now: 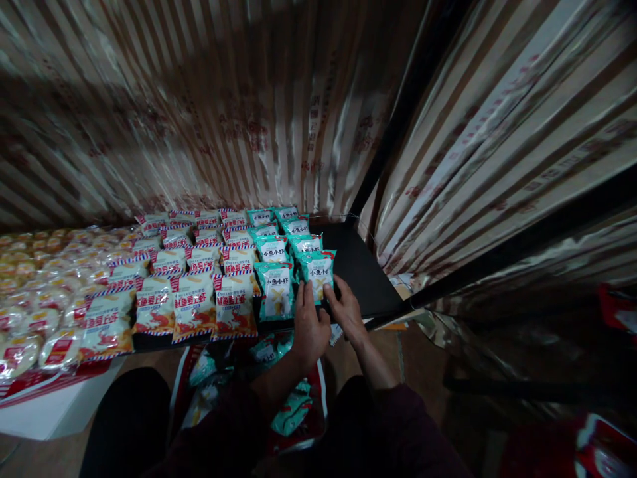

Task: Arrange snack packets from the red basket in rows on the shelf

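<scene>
A teal snack packet (pixel 320 267) with a white front panel stands at the front right end of the packet rows. My left hand (pixel 309 328) lies against its lower left part, fingers stretched out and thumb apart. At its lower right corner, my right hand (pixel 347 309) has the thumb over the front and the fingers along the side, so it grips the edge. Another teal packet (pixel 277 291) stands just left of my left hand. Further left come rows of squid-and-shrimp snack packets (pixel 194 302) with striped edges. The packets lean back in overlapping columns.
A dark shelf board (pixel 355 265) carries the packets. Round wrapped snacks (pixel 60 292) cover the left side. Below my arms sits a red box (pixel 318 398) with loose teal packets (pixel 293 408). Dark metal bars (pixel 383 159) and striped sheeting (pixel 223 99) bound the back and right.
</scene>
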The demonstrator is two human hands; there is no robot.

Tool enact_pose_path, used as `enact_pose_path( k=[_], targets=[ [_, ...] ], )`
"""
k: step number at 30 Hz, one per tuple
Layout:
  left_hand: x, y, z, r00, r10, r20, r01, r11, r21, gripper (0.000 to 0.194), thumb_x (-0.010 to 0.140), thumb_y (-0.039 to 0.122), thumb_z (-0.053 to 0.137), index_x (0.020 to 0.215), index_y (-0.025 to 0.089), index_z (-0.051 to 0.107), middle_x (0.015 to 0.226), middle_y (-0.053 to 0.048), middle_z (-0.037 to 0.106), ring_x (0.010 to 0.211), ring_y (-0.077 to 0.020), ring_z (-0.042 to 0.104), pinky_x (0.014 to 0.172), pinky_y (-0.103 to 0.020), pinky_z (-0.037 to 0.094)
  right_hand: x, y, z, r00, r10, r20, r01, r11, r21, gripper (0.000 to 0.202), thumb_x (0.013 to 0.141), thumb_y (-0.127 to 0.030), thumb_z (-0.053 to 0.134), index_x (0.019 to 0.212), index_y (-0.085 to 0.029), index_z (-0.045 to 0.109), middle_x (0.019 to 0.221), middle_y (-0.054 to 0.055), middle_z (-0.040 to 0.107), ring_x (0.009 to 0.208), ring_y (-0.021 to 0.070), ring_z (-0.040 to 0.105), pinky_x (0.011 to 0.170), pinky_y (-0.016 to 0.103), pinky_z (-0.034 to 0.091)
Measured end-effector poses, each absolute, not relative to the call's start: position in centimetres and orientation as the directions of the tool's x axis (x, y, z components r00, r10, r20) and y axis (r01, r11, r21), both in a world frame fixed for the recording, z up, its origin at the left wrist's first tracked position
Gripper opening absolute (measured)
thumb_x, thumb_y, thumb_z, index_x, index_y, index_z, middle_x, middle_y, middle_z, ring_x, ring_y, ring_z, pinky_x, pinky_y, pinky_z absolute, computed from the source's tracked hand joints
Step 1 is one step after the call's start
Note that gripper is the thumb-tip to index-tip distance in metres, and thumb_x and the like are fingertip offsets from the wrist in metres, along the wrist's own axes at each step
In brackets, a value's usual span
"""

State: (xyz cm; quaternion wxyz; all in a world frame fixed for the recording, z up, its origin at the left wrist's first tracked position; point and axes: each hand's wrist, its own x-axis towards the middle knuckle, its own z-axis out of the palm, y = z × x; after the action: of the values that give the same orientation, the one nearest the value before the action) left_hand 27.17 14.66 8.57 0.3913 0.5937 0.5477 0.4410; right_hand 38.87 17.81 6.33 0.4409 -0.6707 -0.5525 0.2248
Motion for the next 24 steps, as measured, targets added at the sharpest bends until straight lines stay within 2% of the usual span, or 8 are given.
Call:
enact_pose_path(
  k=[11, 17, 24],
  targets=[
    [27.3, 14.4, 8.3, 0.015, 0.996, 0.092, 0.355, -0.092, 0.93, 0.07, 0.072, 0.011, 0.047, 0.141, 0.006, 0.037, 0.152, -0.019, 0.029, 0.142, -0.0271, 0.026, 0.117, -0.041, 0.022, 38.9, 17.6, 7.6, 0.276, 0.953, 0.124, 0.437, -0.009, -0.899, 0.057, 0.08, -0.057, 0.053, 0.122, -0.02, 0.06, 0.126, 0.011, 0.061, 0.117, 0.0276, 0.055, 0.103, 0.044, 0.04],
    [27.3, 14.4, 8.4, 0.027, 0.995, 0.095, 0.35, -0.099, 0.932, 0.072, 0.072, 0.011, 0.048, 0.143, 0.008, 0.035, 0.154, -0.017, 0.026, 0.144, -0.0257, 0.022, 0.118, -0.04, 0.021, 39.1, 18.3, 8.0, 0.28, 0.96, 0.016, 0.342, -0.084, -0.936, 0.069, 0.078, -0.06, 0.056, 0.134, -0.02, 0.05, 0.132, 0.01, 0.058, 0.118, 0.0281, 0.055, 0.102, 0.045, 0.041],
    [27.4, 14.3, 9.0, 0.052, 0.996, 0.076, 0.394, -0.09, 0.915, 0.072, 0.074, 0.009, 0.045, 0.144, 0.003, 0.03, 0.155, -0.019, 0.022, 0.144, -0.0254, 0.02, 0.119, -0.038, 0.02, 39.3, 20.1, 9.3, 0.205, 0.978, -0.032, 0.167, -0.067, -0.984, 0.069, 0.078, -0.057, 0.059, 0.138, -0.025, 0.046, 0.128, 0.004, 0.061, 0.112, 0.0256, 0.06, 0.096, 0.039, 0.047]
  ],
)
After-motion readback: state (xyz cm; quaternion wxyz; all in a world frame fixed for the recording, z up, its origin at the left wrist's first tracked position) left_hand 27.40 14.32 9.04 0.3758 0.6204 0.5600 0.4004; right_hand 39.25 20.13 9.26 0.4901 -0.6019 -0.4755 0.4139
